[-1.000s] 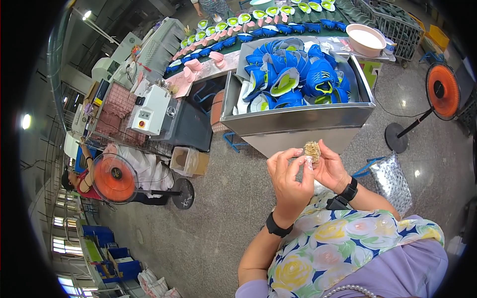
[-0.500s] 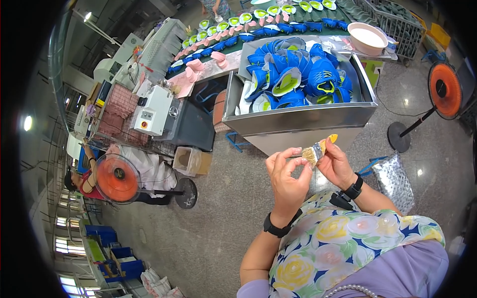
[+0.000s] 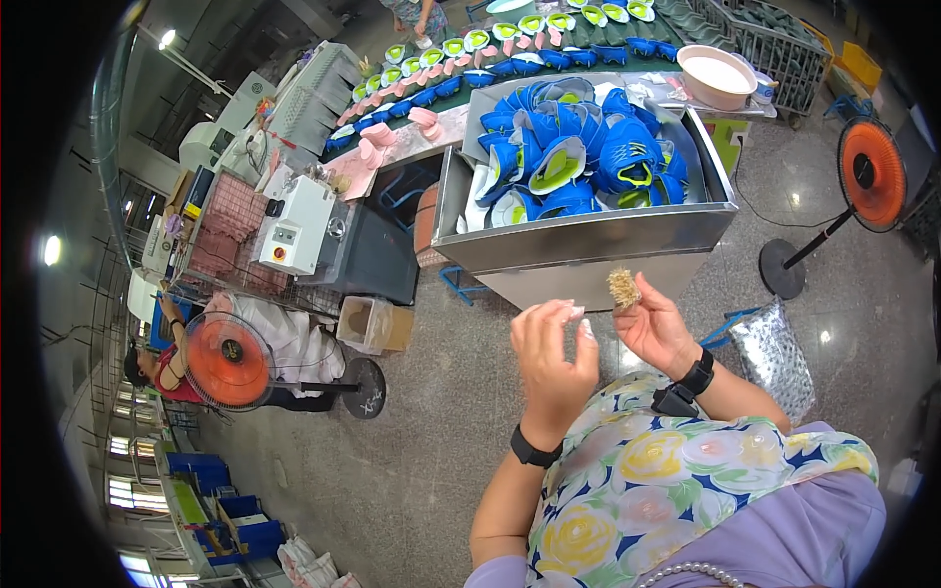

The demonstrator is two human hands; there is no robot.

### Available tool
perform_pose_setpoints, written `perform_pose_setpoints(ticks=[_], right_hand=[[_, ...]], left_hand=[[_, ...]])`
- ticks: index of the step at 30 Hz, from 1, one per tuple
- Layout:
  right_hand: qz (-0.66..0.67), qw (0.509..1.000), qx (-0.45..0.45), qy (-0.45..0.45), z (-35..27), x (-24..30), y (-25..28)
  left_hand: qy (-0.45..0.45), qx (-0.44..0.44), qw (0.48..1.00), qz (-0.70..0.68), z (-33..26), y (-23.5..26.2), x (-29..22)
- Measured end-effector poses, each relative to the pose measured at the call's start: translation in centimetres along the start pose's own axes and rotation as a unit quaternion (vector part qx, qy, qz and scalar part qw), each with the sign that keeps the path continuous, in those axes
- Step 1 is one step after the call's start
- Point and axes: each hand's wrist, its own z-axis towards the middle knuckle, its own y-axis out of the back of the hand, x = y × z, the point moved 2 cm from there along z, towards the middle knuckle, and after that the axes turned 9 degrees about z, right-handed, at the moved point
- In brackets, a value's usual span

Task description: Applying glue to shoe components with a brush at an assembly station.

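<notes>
In my right hand [image 3: 655,331] is a paintbrush [image 3: 623,288], gripped between thumb and fingers. Its tan bristle end faces up toward me, and its handle is hidden behind the hand. My left hand [image 3: 555,365] is just to the left, fingers curled and thumb apart from them. It does not touch the brush; a pale bit shows at its fingertips, perhaps only the nails. Beyond both hands stands a metal bin [image 3: 598,230] heaped with blue shoe uppers [image 3: 627,157] lined in lime green and white.
Behind the bin, a conveyor [image 3: 456,100] carries rows of uppers and pink pieces. A pale basin [image 3: 718,78] sits at its right. Orange fans stand right [image 3: 870,174] and left [image 3: 230,355]. A silvery bag [image 3: 774,358] lies on the floor. Another person [image 3: 162,367] is at far left.
My left hand has come away from the bristles and its thumb and fingers have parted. The brush has turned in my right hand, so the bristles point toward me and the yellow handle is hidden.
</notes>
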Motion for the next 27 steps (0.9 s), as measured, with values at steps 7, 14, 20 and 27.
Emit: perform_pose_setpoints(ticks=[7,14,20,27], right_hand=[[-0.017,0.999,0.007,-0.032,-0.2,-1.1,-0.6],[-0.056,0.998,0.002,-0.024,-0.8,-1.6,-0.8],[-0.096,0.995,0.016,0.010,-0.6,-1.2,0.0],[-0.180,0.977,0.057,0.100,-0.8,-0.6,-0.4]], left_hand=[[-0.164,0.028,0.981,0.100,0.2,-0.3,-2.0],[-0.125,0.036,0.989,0.066,-0.5,-0.6,-2.0],[-0.050,0.003,0.998,-0.022,-0.2,-0.8,-1.8],[-0.042,0.013,0.999,0.019,-0.4,-1.0,-1.7]])
